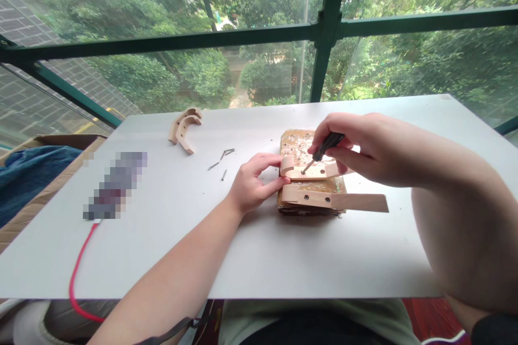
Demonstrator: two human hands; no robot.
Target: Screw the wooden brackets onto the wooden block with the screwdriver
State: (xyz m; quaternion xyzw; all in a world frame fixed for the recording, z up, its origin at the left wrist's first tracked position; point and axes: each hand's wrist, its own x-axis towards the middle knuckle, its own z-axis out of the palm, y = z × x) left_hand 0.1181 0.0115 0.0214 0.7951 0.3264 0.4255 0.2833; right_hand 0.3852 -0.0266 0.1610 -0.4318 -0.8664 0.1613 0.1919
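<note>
My right hand (364,145) is closed round a black-handled screwdriver (324,148), its tip set into a hole of the upper wooden hook piece (311,171). My left hand (253,183) pinches the curled left end of that same hook piece. A second wooden hook piece (335,200) lies just in front of it. Both rest on a worn brown board (297,143) on the white table (259,248).
Two more curved wooden hooks (184,128) lie at the table's back left. Several loose screws (222,159) are scattered left of my left hand. A blurred object (115,186) with a red cord (79,269) sits at the left. A cardboard box (36,194) stands beside the table.
</note>
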